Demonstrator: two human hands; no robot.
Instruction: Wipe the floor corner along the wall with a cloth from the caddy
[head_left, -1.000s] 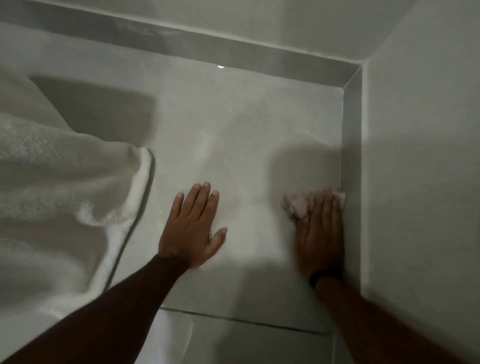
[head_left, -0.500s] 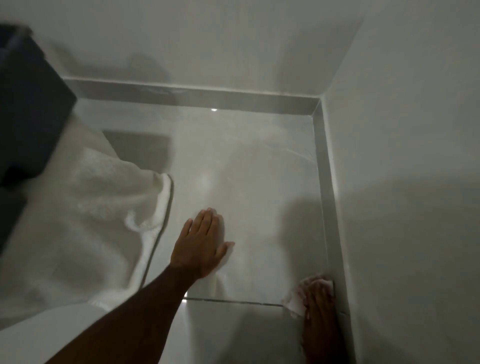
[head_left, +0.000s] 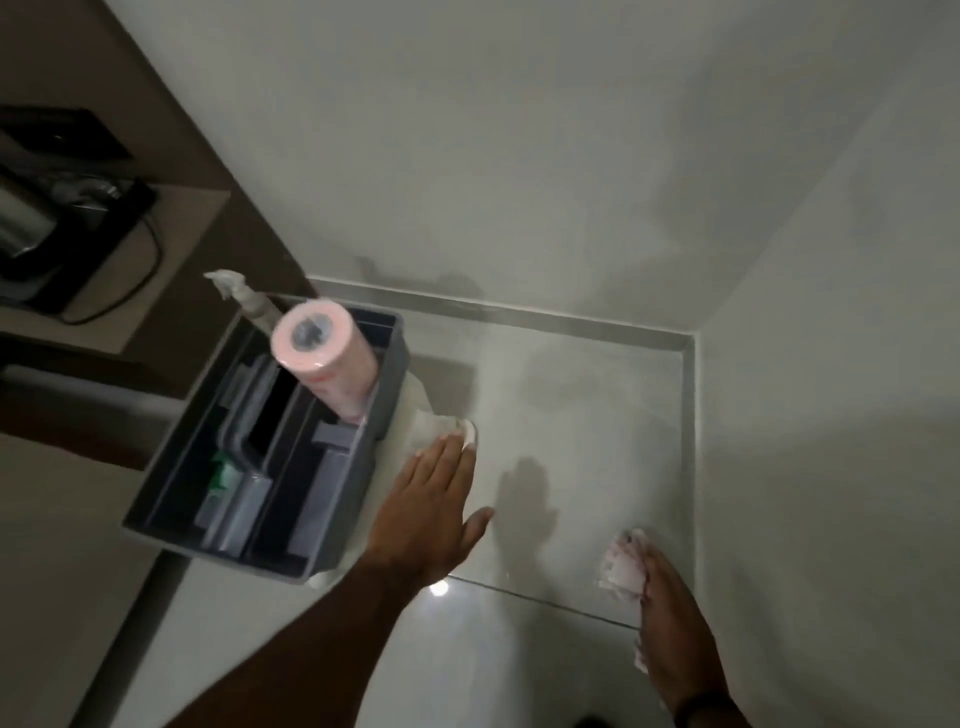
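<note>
Wiping looks part-done: well right of the caddy (head_left: 387, 395), the right grip (head_left: 670, 623) holds the crumpled cloth (head_left: 623, 564) on the floor (head_left: 571, 415), corner beyond seemingly left, while the left grip (head_left: 426, 509) rests flat, fingers straight, beside the caddy.

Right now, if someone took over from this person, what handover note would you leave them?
Left grip: open, flat on the floor, fingertips on the white towel beside the caddy.
Right grip: on the pink-white cloth, pressing it to the floor near the right wall's skirting; finger curl lost in blur.
Done: cloth is out and on the floor.
Left: apparently the stretch along the skirting up to the corner.
</note>
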